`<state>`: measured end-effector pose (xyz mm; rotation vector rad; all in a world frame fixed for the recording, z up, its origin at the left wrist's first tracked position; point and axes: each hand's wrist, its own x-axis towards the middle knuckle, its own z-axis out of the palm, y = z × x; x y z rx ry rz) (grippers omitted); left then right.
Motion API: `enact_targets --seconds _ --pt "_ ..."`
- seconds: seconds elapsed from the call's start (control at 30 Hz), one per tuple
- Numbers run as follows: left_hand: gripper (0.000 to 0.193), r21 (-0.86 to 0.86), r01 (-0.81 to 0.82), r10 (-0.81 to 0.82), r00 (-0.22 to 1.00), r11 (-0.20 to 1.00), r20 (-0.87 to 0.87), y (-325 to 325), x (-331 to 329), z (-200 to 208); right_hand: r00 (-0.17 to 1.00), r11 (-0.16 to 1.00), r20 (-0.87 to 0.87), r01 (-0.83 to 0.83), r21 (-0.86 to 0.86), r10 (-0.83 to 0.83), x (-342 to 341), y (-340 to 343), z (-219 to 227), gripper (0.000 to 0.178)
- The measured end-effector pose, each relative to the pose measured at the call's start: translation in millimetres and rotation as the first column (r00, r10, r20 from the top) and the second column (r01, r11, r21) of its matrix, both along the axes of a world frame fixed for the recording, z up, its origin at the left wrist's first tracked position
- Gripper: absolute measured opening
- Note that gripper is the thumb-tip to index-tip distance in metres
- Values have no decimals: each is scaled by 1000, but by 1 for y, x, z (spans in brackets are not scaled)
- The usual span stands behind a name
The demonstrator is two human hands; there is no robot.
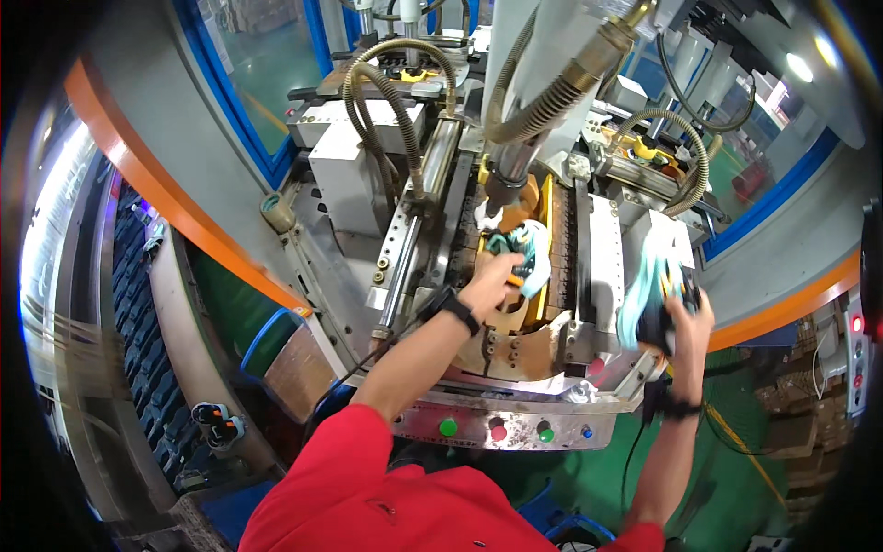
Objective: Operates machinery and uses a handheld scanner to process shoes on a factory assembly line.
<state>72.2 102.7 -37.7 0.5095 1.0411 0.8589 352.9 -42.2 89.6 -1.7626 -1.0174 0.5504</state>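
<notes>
A teal and white shoe (535, 247) sits within the machine's press bay, beneath a thick metal ram (508, 175). My left hand (490, 283) reaches into the bay and is closed on its near part; some fingertips are hidden against it. Off to the right, my right hand (692, 327) grips a second shoe (647, 293), pale teal and white with a black part, raised beside the white block of the machine. Its far end is smeared by motion. Yellow plates (549, 213) flank the shoe in the bay.
Along the machine's front runs a panel with coloured push buttons (448, 427). Ribbed hoses (405, 46) arch over metal cylinders. An orange curved rim (156, 175) surrounds the machine. At left, a conveyor (175, 331) runs past, with a dark shoe (219, 425) near it. Cables hang by both wrists.
</notes>
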Motion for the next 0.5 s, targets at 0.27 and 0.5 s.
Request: enact_targets --seconds 0.27,0.5 --pt "38 32 65 -68 991 997 117 -205 -141 79 849 821 296 -243 -517 437 -91 198 -32 52" --pt "47 96 -307 316 944 947 -96 -341 -224 88 735 929 613 -60 -366 290 -166 253 -161 45"
